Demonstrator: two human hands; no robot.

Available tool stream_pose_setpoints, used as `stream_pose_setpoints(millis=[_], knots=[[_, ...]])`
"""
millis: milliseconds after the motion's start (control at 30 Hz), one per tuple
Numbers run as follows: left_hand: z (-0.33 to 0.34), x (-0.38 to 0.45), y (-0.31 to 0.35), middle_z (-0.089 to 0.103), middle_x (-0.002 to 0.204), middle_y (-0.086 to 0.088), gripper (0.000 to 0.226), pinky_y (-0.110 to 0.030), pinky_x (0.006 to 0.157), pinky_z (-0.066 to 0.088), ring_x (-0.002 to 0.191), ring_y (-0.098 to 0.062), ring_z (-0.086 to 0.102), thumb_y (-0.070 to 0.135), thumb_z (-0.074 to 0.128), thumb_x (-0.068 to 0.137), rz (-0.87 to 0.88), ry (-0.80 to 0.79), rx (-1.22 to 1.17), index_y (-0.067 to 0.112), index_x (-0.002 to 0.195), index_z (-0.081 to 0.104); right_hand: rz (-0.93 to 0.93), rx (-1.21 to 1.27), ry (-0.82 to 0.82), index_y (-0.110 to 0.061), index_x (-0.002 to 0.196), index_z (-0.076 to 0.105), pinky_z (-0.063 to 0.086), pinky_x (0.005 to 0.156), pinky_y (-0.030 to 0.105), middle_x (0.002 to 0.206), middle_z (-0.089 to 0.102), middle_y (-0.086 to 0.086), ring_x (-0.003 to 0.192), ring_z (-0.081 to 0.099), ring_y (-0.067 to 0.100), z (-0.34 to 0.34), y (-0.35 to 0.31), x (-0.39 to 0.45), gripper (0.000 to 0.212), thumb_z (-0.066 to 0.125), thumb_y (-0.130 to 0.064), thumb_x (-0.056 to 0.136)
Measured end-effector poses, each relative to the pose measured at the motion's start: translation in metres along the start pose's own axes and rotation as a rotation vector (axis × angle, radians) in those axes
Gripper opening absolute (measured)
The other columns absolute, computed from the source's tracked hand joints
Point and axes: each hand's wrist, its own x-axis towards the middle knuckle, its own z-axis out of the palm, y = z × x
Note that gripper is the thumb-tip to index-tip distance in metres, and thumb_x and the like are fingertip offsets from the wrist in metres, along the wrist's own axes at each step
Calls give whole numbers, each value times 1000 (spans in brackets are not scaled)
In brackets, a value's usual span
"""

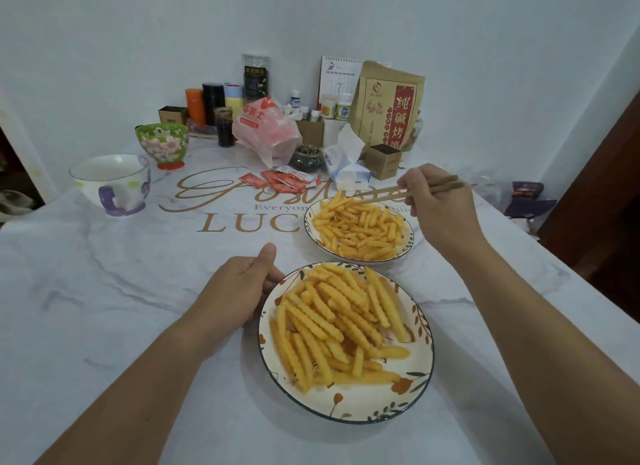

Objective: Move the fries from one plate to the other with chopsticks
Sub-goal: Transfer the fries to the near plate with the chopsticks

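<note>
Counted on the table point(104, 291): two of most kinds.
Seen were two plates point(420, 329) of fries point(332, 322), two chopsticks point(391, 192), two hands point(239, 288), two bowls point(114, 184), plus several red sauce packets point(280, 182), uncountable.

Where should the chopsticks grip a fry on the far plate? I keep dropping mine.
Pinch a top fry across its middle, coming from above on the right, where the chopsticks in the right hand already point. Its ridged sides should hold.

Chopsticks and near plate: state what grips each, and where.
Right hand grips the chopsticks near their upper ends; left hand holds the near plate at its left rim.
</note>
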Motion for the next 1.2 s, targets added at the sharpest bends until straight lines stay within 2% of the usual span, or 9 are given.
stream_pose_setpoints(millis=[133, 267, 400, 600, 767, 933, 1000, 1100, 1200], knots=[[0, 0, 1, 75, 64, 5, 65, -26, 54, 44, 48, -1, 63, 53, 35, 110, 0, -1, 1, 20, 79, 81, -80, -58, -117, -9, 88, 71, 45, 64, 33, 74, 63, 11, 67, 54, 17, 7, 2, 7, 29, 53, -24, 104], [-1, 1, 1, 74, 63, 6, 65, -25, 53, 45, 47, -2, 63, 53, 35, 109, -9, -9, -8, 20, 78, 80, -209, -152, -219, -14, 88, 72, 49, 69, 40, 69, 62, -11, 73, 59, 19, 7, 1, 17, 27, 53, -25, 103], [-1, 2, 1, 74, 63, 6, 64, -26, 55, 46, 47, -2, 62, 54, 36, 109, -14, -1, -2, 20, 78, 79, -280, -235, -308, -19, 90, 71, 48, 71, 38, 73, 62, -5, 77, 59, 21, 6, -6, 33, 27, 52, -32, 103], [-1, 1, 2, 75, 64, 6, 63, -27, 55, 46, 47, -2, 62, 54, 36, 109, -18, 1, 1, 20, 77, 79, -306, -351, -385, -9, 90, 65, 43, 65, 30, 81, 63, 11, 76, 54, 16, 16, -11, 46, 40, 45, -39, 109], [-1, 2, 1, 75, 64, 6, 64, -26, 55, 45, 47, -3, 62, 55, 35, 109, -15, 1, 8, 21, 77, 79, -250, -230, -323, -5, 91, 66, 47, 67, 30, 77, 61, -4, 72, 55, 8, 10, -7, 41, 43, 44, -37, 110], [-1, 2, 1, 74, 62, 9, 62, -25, 53, 45, 45, 0, 62, 53, 34, 110, -6, 7, 37, 21, 79, 78, -155, 24, -115, -13, 80, 66, 44, 54, 18, 68, 59, -4, 59, 53, 5, -12, -22, 18, 41, 43, -27, 111], [-1, 2, 2, 74, 62, 11, 61, -25, 53, 45, 46, -1, 62, 53, 33, 110, -1, 17, 60, 22, 81, 77, -101, 142, -3, -10, 79, 66, 46, 49, 23, 63, 60, 0, 54, 55, 11, -27, -31, 4, 44, 41, -29, 111], [-2, 2, 3, 76, 65, 11, 62, -27, 57, 48, 58, -9, 66, 54, 33, 110, -1, 21, 71, 22, 83, 78, 2, 321, 133, -4, 79, 66, 47, 48, 32, 60, 60, 6, 52, 56, 19, -47, -41, -20, 53, 39, -37, 111], [-2, 2, 0, 77, 68, 8, 63, -30, 58, 49, 61, -14, 67, 55, 34, 110, 2, 10, 57, 20, 84, 80, 112, 484, 123, -8, 69, 66, 41, 46, 30, 57, 56, 7, 50, 51, 21, -62, -46, -46, 58, 38, -37, 111]])
